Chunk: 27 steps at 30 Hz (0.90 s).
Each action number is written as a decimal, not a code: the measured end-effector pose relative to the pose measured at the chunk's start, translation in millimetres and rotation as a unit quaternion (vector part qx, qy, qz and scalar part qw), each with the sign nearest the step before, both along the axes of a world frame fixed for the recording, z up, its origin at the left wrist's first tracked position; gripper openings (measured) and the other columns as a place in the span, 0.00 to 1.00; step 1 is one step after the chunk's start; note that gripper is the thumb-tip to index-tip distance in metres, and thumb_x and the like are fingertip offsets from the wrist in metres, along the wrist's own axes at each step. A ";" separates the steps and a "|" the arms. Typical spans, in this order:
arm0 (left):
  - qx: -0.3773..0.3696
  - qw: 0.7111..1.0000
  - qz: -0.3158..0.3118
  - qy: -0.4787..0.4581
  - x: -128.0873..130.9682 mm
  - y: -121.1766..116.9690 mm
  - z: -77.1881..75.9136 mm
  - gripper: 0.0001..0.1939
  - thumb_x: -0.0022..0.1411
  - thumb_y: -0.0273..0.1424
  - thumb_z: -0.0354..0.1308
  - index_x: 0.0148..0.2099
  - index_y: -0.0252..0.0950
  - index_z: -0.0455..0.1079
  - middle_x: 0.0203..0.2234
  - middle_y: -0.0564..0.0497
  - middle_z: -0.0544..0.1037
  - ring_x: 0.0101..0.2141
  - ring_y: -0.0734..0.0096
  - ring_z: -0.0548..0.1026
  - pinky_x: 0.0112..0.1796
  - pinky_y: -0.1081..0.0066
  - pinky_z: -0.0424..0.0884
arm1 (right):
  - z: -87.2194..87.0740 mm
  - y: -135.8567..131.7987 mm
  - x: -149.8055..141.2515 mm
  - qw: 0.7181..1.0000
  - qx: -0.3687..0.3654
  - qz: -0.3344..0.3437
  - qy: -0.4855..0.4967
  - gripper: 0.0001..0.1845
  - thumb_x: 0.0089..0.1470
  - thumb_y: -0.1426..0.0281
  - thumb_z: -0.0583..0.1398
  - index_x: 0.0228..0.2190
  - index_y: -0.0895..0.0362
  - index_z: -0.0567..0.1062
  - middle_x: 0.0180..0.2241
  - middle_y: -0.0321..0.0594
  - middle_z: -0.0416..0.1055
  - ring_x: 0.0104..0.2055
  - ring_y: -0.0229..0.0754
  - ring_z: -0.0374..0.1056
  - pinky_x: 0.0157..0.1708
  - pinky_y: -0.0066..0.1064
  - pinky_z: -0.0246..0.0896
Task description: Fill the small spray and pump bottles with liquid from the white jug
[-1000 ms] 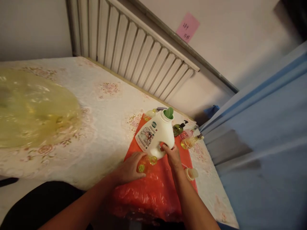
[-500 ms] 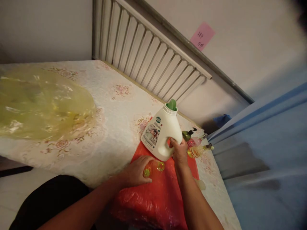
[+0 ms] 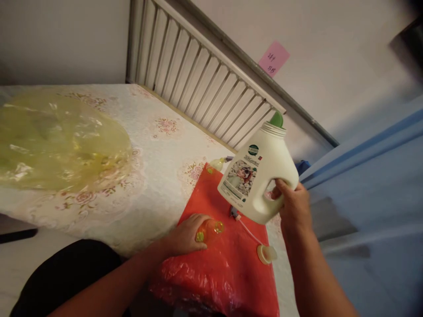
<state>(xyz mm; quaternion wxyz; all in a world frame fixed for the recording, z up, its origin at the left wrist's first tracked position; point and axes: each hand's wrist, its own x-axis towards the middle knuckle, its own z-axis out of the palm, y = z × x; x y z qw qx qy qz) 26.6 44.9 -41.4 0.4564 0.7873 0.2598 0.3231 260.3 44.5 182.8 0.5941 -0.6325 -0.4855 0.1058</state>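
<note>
My right hand [image 3: 294, 204] is closed around the handle of a large white detergent jug [image 3: 241, 176], which is tilted and held up over the red plastic bag [image 3: 231, 268]. The jug's neck is uncapped and has a green spout [image 3: 276, 119]. My left hand [image 3: 185, 234] grips a small clear bottle [image 3: 211, 230], without a cap and tinted yellow, against the red plastic. On the bag, below the jug, lies a grey pump top [image 3: 235, 213] with a thin tube. A pale cap [image 3: 265, 254] rests at the bag's right side.
A big yellow plastic bag [image 3: 62, 145] lies on the left of the flowered tablecloth [image 3: 158, 176]. A small bottle with a dark top [image 3: 217, 164] stands behind the red bag. A white radiator [image 3: 194, 75] lines the back; a blue curtain [image 3: 373, 198] hangs at right.
My right hand has lifted the jug and moved it to the right, uncovering the pump top and pale cap. My left hand and its bottle have hardly moved.
</note>
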 end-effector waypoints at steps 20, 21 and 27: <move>-0.026 1.000 0.009 0.003 1.6 -3.2 -2.8 0.42 0.45 0.27 0.63 0.63 0.43 0.55 0.61 0.44 0.64 0.61 0.50 0.62 0.60 0.51 0.59 | 12.8 -130.4 51.9 0.933 -0.316 -0.008 -0.174 0.34 0.36 0.58 0.68 0.47 0.54 0.76 0.27 0.34 0.76 0.16 0.35 0.58 0.16 0.29 0.60; -0.027 1.000 0.009 0.002 1.7 -3.2 -2.7 0.42 0.45 0.27 0.63 0.63 0.44 0.56 0.61 0.45 0.64 0.61 0.50 0.63 0.60 0.51 0.59 | 10.6 -134.0 54.5 0.931 -0.321 0.000 -0.172 0.35 0.36 0.57 0.68 0.48 0.54 0.76 0.28 0.35 0.76 0.17 0.35 0.59 0.16 0.29 0.61; -0.018 1.000 0.015 -0.001 1.2 -4.1 -1.6 0.42 0.45 0.27 0.63 0.63 0.40 0.56 0.61 0.44 0.65 0.60 0.50 0.63 0.60 0.55 0.60 | 3.8 -149.9 68.5 0.919 -0.342 0.034 -0.194 0.35 0.38 0.55 0.69 0.50 0.54 0.77 0.28 0.38 0.78 0.20 0.40 0.66 0.17 0.29 0.64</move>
